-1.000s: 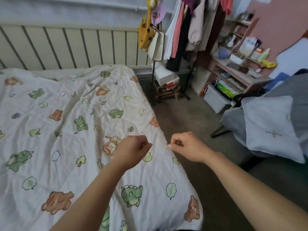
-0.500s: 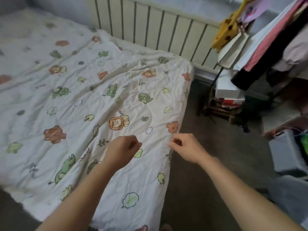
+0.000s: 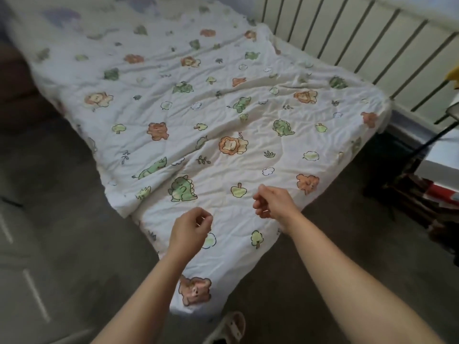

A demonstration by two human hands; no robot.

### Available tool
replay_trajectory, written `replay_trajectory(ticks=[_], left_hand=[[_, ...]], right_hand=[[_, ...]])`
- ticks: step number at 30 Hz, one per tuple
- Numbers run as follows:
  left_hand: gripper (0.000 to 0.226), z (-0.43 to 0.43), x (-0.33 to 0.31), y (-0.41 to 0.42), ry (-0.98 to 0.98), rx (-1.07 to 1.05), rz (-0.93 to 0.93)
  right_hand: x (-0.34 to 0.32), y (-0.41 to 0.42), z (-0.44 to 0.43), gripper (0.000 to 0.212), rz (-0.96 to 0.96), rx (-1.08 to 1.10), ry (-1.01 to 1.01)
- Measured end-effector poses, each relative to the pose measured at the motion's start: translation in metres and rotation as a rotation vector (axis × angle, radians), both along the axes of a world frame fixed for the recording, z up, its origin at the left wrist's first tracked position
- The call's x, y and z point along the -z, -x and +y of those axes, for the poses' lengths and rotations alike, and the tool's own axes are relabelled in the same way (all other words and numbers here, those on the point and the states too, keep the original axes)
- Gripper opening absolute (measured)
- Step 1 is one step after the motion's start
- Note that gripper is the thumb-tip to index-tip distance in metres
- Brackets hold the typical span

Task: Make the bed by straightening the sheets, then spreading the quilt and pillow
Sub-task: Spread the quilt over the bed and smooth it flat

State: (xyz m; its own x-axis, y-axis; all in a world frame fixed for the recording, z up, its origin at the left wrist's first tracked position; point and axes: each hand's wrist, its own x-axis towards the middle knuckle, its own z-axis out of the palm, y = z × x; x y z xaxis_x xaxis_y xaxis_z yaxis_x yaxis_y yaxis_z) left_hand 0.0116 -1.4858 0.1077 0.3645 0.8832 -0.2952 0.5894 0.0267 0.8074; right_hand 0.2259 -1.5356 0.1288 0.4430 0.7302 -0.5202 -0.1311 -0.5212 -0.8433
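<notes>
**Head view, looking down along a bed.** Nearest the viewer, a pale slipper (image 3: 229, 326) sits on the grey floor (image 3: 62, 219) just off the quilt's near corner. It is partly cut off by the lower edge of the view.

Two bare forearms reach in from below, passing over that corner. The quilt (image 3: 211, 115) is white, printed with bears, lions, green dinosaurs, trees and clouds. It lies spread across the bed and is creased throughout, with a long fold running from its near left edge toward its middle. Its near corner hangs toward the floor and carries a brown bear print (image 3: 195, 290).

The left hand (image 3: 191, 230) is above the quilt just beyond that print, with its fingers curled and the thumb meeting the fingertips. The right hand (image 3: 274, 204) is above the quilt near its right edge, likewise curled. The hands are apart, and the left is the nearer to the viewer. It cannot be told whether either one pinches the cloth or only hovers above it with its fingers curled.

To the right of the quilt, stacked boxes (image 3: 442, 167) stand on the floor, partly out of view. Along the quilt's far right side runs a white slatted panel (image 3: 347, 38). The quilt's far end is blurred.
</notes>
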Motion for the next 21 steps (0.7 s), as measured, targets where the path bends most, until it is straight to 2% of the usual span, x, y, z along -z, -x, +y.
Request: replay_trajectory(ticks=[4,7,10,14,18,19,21], left_hand=[[0.013,-0.037,0.015,-0.007,0.114,-0.198,-0.098],[0.013,-0.062,0.034,-0.010,0.207,-0.305,-0.106],[0.007,-0.073,0.081,-0.016,0.327,-0.508,-0.094],[0.021,-0.079,0.116,-0.046,0.410,-0.811,-0.023],[0.056,-0.080,0.152,-0.089,0.517,-1.140,0.063],[0.061,-0.080,0.166,-0.096,0.531,-1.211,0.078],[0.069,-0.082,0.184,-0.102,0.535,-1.328,0.104]], right_hand=[[0.017,0.012,-0.011,0.028,0.118,0.030,0.034],[0.035,0.013,-0.022,0.028,0.167,0.041,0.104],[0.074,-0.001,-0.025,0.030,0.257,0.092,0.221],[0.128,-0.025,-0.018,0.031,0.403,0.198,0.396],[0.177,-0.041,-0.012,0.023,0.414,0.175,0.553],[0.193,-0.043,-0.010,0.026,0.398,0.172,0.564],[0.216,-0.042,-0.008,0.051,0.384,0.176,0.585]])
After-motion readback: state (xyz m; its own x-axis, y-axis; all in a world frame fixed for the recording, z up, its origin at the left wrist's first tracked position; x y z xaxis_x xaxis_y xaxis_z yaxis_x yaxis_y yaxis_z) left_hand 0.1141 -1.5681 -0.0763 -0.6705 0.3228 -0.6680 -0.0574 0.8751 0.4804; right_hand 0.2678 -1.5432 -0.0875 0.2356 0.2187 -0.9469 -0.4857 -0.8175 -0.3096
